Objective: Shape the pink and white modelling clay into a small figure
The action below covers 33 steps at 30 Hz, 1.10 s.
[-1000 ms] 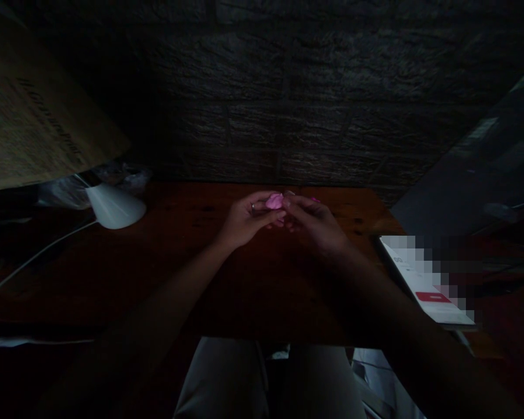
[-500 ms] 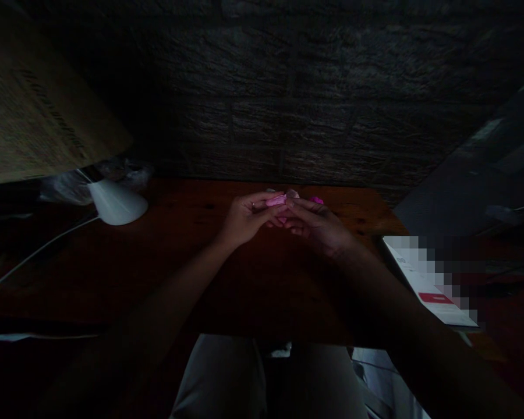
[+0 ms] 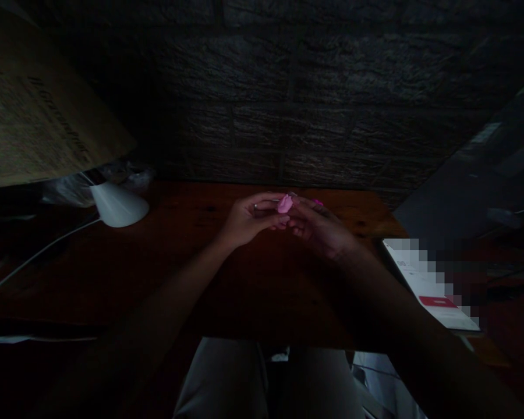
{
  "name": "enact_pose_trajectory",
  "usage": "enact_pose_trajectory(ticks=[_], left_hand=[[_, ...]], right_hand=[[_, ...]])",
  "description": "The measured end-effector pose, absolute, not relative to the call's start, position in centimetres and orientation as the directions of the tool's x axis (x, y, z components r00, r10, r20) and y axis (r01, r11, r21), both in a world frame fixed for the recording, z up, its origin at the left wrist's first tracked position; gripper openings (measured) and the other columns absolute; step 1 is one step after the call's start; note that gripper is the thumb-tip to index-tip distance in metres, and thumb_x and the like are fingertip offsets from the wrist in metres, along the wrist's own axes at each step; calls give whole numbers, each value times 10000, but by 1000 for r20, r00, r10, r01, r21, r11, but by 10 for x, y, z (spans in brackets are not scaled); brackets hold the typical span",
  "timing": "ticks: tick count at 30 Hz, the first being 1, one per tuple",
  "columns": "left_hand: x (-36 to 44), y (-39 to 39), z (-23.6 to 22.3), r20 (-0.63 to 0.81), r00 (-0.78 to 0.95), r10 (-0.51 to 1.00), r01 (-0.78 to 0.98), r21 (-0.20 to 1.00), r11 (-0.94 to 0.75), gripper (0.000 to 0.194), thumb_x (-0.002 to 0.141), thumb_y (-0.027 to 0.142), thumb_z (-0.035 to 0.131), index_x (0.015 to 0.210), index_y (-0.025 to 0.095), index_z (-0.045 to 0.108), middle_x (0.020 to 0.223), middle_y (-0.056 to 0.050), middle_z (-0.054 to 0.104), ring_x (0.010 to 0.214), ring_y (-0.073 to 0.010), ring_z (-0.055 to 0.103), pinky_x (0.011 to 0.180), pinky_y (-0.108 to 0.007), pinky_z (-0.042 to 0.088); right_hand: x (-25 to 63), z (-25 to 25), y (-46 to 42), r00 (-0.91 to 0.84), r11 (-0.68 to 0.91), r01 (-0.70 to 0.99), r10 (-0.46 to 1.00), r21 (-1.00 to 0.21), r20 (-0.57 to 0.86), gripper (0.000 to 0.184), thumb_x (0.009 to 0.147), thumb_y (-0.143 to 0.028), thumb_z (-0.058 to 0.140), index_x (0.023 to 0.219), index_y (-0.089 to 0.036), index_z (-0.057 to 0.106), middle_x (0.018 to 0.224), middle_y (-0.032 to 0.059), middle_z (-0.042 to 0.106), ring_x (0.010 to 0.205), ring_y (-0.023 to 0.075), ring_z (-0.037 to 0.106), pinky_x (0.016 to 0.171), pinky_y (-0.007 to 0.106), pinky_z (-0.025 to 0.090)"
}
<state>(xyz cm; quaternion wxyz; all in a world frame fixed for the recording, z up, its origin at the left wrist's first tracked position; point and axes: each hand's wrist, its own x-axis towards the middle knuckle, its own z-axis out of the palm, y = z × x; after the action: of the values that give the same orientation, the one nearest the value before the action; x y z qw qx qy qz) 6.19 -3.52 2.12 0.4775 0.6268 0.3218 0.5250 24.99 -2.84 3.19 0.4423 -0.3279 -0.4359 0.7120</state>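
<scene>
A small pink lump (image 3: 284,204), soft-looking and uneven, is held between my two hands above the far part of the wooden table (image 3: 192,215). My left hand (image 3: 248,220), with a ring on one finger, has its thumb below the lump and its fingers behind it. From the other side, my right hand (image 3: 317,224) pinches the lump with thumb and forefinger, its other fingers curled under. Just beyond my right hand lies a brighter magenta piece (image 3: 318,202), partly hidden by it. The dim light hides what the pink lump is made of.
A white lamp-like cone (image 3: 119,205) with a cable stands on the left, beneath a large printed brown paper bag (image 3: 48,116). Clear crumpled plastic (image 3: 67,191) lies behind it. A dark brick wall (image 3: 262,87) closes the back. At right is a white printed sheet (image 3: 423,285).
The pink lump has turned between my fingers from a flat, lengthwise position to a more upright, rounded one. The pale piece seen behind it is now mostly hidden. My hands stay in nearly the same place.
</scene>
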Motion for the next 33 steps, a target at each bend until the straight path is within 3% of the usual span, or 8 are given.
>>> enact_pose_trajectory(ticks=[6,12,19,23,27,33], left_hand=[[62,-36,20,353,235,905,-93,935,-341,436,722,355,906,1083,184,733,972,-80,817,750,-208,787,716,-347,662],[64,-38,21,421,192,887,-55,907,-418,336,770,391,871,975,152,751,855,-68,812,696,-183,776,651,-295,655],[60,-41,22,481,222,848,86,857,-508,519,804,313,839,1289,180,714,1047,-81,821,753,-158,780,703,-254,644],[59,-40,19,534,256,806,220,779,-587,422,820,257,833,1228,176,760,788,-34,808,669,-139,755,647,-215,600],[59,-40,17,598,232,767,249,726,-641,323,837,268,831,1139,160,789,715,-28,790,611,-132,743,623,-209,584],[61,-42,17,629,207,750,244,709,-662,191,875,284,786,1032,177,805,925,-58,820,627,-111,740,611,-204,583]], right_hand=[[253,33,-27,-388,-220,-352,919,-910,-73,296,712,-357,929,966,-288,795,844,-22,776,697,109,680,595,210,513],[253,32,-26,-414,-224,-362,908,-905,-60,335,667,-343,958,954,-272,800,775,-37,754,605,69,626,546,164,490],[253,30,-24,-445,-269,-376,892,-887,-82,313,662,-370,967,882,-242,786,778,-18,746,646,83,627,581,181,503],[254,29,-23,-427,-264,-369,900,-891,-90,354,645,-315,977,943,-257,794,784,-23,743,632,82,610,564,186,485],[252,30,-26,-435,-281,-346,893,-895,-112,283,710,-366,941,909,-243,782,785,-17,738,657,84,619,573,186,474],[252,31,-28,-454,-300,-324,881,-897,-132,279,718,-414,932,851,-229,773,815,-2,749,686,93,628,597,196,473]])
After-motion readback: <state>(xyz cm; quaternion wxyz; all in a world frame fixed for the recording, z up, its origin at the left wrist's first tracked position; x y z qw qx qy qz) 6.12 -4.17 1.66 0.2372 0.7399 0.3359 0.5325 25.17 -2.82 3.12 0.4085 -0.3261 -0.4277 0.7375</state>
